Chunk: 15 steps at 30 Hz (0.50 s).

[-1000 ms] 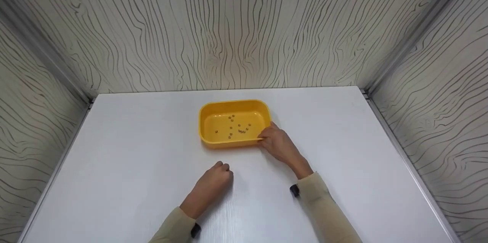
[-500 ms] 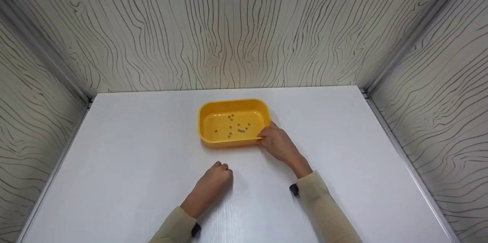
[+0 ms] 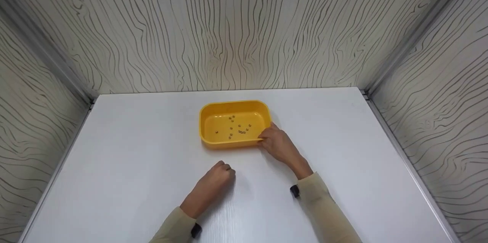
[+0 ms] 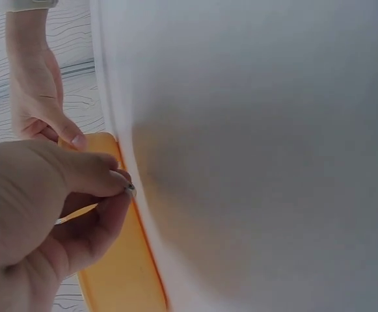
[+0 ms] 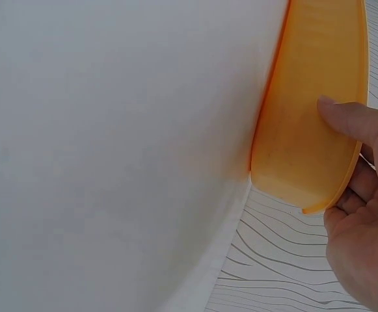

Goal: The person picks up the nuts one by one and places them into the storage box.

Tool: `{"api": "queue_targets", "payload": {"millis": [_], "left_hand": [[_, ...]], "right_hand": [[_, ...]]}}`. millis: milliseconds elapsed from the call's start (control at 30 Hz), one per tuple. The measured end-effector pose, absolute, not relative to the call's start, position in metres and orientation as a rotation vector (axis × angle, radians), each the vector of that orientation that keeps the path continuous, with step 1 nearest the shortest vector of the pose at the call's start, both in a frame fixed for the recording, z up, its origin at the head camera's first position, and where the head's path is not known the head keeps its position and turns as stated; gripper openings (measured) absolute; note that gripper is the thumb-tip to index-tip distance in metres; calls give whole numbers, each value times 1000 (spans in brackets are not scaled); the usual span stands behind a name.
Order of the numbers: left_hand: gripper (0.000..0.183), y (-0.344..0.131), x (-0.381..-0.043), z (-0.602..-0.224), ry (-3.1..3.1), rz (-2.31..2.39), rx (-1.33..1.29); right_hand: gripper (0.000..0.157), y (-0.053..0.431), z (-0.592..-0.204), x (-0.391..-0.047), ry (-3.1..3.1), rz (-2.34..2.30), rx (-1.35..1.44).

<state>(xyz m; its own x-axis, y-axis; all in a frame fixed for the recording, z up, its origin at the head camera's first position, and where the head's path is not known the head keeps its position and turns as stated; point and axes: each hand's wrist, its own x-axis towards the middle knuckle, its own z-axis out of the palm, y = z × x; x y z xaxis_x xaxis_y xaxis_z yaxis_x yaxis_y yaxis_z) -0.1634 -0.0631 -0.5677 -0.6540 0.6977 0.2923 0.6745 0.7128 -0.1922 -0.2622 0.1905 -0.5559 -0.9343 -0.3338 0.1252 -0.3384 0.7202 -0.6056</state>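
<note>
A yellow rectangular plastic tray (image 3: pixel 217 145) stands on the white table, with several tiny dark, shiny pieces (image 3: pixel 241 132) scattered over its floor. At the tray's near right corner, my right hand (image 3: pixel 280 146) grips the rim; in the right wrist view the thumb (image 5: pixel 345 117) presses the outer wall and the other fingers reach over the rim. My left hand (image 3: pixel 213 182) is just in front of the tray, apart from it. In the left wrist view its thumb and forefinger pinch a tiny shiny metallic piece (image 4: pixel 131 187), whose exact kind is too small to tell.
The white table (image 3: pixel 133 159) extends to both sides of the tray. Behind it rises a wall (image 3: pixel 228 29) with a wood-grain pattern, and similar panels stand left and right. Dark bands (image 3: pixel 196 231) show at both sleeve cuffs.
My left hand has shifted very slightly to the right, fingers still pinched. The right hand and the tray hold their place; the whole view wavers a little.
</note>
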Motion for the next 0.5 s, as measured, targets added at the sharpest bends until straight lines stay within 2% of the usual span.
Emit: {"api": "queue_targets", "payload": {"millis": [267, 367, 500], "left_hand": [[21, -62, -173, -550, -2684, -601, -982], [21, -60, -177, -544, -2708, -965, -820], [19, -61, -183, -536, -2672, -1553, -465]], "right_hand": [[10, 189, -554, -263, -2950, 1021, 524], [10, 189, -554, -263, -2956, 1009, 527], [10, 190, -555, -263, -2950, 1004, 535]]}}
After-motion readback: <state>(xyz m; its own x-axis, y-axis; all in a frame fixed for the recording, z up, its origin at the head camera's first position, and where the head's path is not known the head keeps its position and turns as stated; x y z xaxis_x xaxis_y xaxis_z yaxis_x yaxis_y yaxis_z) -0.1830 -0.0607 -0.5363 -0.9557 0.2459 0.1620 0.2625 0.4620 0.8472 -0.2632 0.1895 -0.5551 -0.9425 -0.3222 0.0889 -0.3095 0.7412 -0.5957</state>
